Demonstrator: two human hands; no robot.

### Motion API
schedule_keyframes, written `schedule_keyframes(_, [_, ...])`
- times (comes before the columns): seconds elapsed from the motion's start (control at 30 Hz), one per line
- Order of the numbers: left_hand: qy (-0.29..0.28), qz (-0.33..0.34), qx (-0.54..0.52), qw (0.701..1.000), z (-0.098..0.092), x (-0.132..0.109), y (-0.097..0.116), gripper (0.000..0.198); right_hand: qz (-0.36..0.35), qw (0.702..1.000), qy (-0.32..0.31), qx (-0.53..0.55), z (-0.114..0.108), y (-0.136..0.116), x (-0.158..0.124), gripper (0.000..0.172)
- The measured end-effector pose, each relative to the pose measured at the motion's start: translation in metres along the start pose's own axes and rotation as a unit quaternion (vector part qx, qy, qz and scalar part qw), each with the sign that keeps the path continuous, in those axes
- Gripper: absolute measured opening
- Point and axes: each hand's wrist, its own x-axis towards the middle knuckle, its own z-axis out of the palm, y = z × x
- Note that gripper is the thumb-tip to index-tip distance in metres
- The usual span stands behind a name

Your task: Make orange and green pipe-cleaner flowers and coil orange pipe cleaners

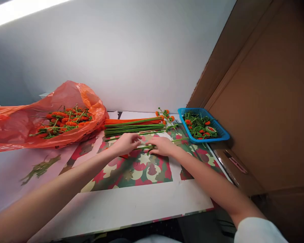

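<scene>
Both my hands meet over the patterned red and green paper (139, 170) in the middle of the table. My left hand (126, 142) is closed in a pinch on a thin green pipe-cleaner stem (147, 147). My right hand (162, 145) lies curled over the same stem from the right, fingers pressed on it. Just behind the hands lies a bundle of long green and orange pipe cleaners (134, 126). A small sprig with orange blossoms (166, 115) rests at the bundle's right end.
An orange plastic bag (22, 125) of finished orange flowers (66, 119) lies at the left. A blue basket (218, 130) of green and red pieces stands at the right, against a brown cardboard wall (268, 101). Green scraps (40, 168) lie at the near left.
</scene>
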Motion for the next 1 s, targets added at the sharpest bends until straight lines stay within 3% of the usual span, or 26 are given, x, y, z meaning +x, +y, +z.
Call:
schedule_keyframes(0.13, [0.137,-0.038,-0.016,0.990,-0.022,-0.032,-0.028,0.035,-0.011,1.000,-0.023,-0.003,0.006,-0.004,0.011,0.021])
schedule_keyframes(0.2, [0.155,-0.011,-0.006,0.988,-0.028,-0.049,-0.045,0.029,0.002,0.999,-0.030,-0.013,0.007,-0.010,0.014,0.013])
schedule_keyframes(0.3, [0.108,0.088,0.049,0.989,-0.030,-0.071,-0.067,0.025,0.044,0.998,-0.021,-0.039,-0.007,-0.011,0.010,0.009])
schedule_keyframes(0.4, [0.044,0.159,0.088,0.982,-0.025,-0.080,-0.079,0.033,0.134,0.988,0.036,-0.072,-0.045,0.011,-0.009,0.015])
schedule_keyframes(0.47, [0.029,0.171,0.107,0.979,-0.018,-0.077,-0.083,0.036,0.223,0.964,0.102,-0.102,-0.077,0.039,-0.027,0.022])
schedule_keyframes(0.5, [0.028,0.175,0.111,0.978,-0.015,-0.073,-0.084,0.036,0.296,0.934,0.157,-0.120,-0.092,0.055,-0.037,0.019])
schedule_keyframes(0.57, [0.021,0.196,0.108,0.974,-0.008,-0.063,-0.085,0.028,0.381,0.893,0.211,-0.113,-0.119,0.086,-0.054,0.016])
schedule_keyframes(0.7, [0.043,0.209,0.039,0.976,0.002,-0.049,-0.077,0.025,0.427,0.851,0.299,-0.066,-0.157,0.123,-0.077,0.025])
schedule_keyframes(0.83, [0.088,0.101,-0.155,0.979,0.007,-0.048,-0.053,0.021,0.476,0.818,0.311,-0.082,-0.169,0.139,-0.087,0.030])
schedule_keyframes(0.9, [0.080,0.019,-0.334,0.939,0.011,-0.047,-0.039,0.021,0.509,0.808,0.285,-0.077,-0.165,0.148,-0.089,0.021])
schedule_keyframes(0.93, [0.060,-0.020,-0.442,0.895,0.014,-0.046,-0.032,0.022,0.521,0.806,0.272,-0.072,-0.160,0.153,-0.090,0.019])
schedule_keyframes(1.0, [-0.009,-0.093,-0.635,0.767,0.019,-0.042,-0.021,0.022,0.526,0.808,0.258,-0.066,-0.150,0.157,-0.089,0.027])
